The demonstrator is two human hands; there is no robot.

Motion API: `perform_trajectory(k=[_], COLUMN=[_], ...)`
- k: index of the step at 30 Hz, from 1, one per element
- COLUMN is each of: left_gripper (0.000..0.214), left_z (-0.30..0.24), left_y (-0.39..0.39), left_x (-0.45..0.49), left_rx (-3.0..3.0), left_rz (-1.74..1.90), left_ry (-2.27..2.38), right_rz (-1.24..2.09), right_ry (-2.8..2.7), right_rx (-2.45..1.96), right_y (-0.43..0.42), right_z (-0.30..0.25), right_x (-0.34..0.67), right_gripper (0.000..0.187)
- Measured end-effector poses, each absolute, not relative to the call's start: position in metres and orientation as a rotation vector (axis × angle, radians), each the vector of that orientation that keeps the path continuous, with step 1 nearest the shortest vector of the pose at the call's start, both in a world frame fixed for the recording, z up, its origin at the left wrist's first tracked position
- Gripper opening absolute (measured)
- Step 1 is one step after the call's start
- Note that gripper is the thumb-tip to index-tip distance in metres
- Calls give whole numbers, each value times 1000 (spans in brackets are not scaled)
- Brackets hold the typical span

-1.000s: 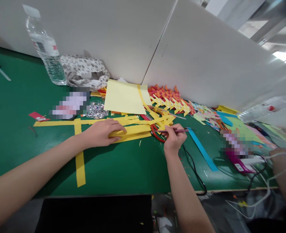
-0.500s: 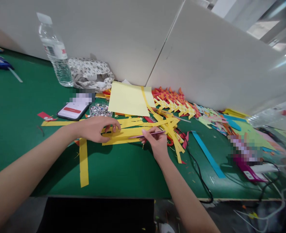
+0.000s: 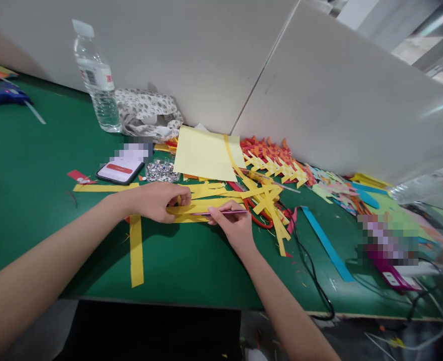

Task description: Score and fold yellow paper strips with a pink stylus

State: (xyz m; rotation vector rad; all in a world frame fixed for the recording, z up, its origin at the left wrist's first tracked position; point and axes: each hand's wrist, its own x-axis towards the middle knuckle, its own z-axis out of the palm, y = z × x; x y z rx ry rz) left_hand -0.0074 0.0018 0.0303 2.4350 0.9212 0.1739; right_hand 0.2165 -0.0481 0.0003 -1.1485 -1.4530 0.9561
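Observation:
Several yellow paper strips (image 3: pixel 194 206) lie lengthwise between my hands on the green table. My left hand (image 3: pixel 155 201) curves over their left end, thumb at the near side and curled fingers at the far side, holding the paper down. My right hand (image 3: pixel 231 223) pinches a slim purplish pointed tool (image 3: pixel 233 212), its exact kind unclear. The tool's tip points left and lies along the strips. To the right is a heap of loose yellow strips (image 3: pixel 268 200), partly covering red-handled scissors (image 3: pixel 261 220). Another yellow strip (image 3: pixel 137 255) runs toward the table's front edge, below my left wrist.
Behind my hands are a phone (image 3: pixel 119 170), a box of small shiny beads (image 3: pixel 163 171), a pale yellow sheet (image 3: pixel 204 153) and a water bottle (image 3: pixel 99 82). Woven paper fish (image 3: pixel 277 168) line the wall. A blue strip (image 3: pixel 326 243) and black cable (image 3: pixel 311 273) lie right.
My right hand has moved left and slightly down along the strips with the pointed tool, uncovering more of the scissors. My left hand stays on the strips. The whole view has shifted slightly.

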Motion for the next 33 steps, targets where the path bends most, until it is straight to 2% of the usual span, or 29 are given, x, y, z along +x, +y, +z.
perform_trajectory(k=[13,21,33], left_gripper=[35,34,32], left_z=[30,31,30], left_y=[2,1,1], left_x=[-5,-6,-6], left_rx=[2387,2383,2376], left_rz=[166,146,163], left_ry=[947,956,970], right_rz=[906,904,715], right_ry=[-1534,-1495,-1383], right_rx=[-1133,-1174,-1209], right_y=[-51,-53,-48], right_z=[-1,1,1], right_x=[217,217,238], right_gripper=[15,18,24])
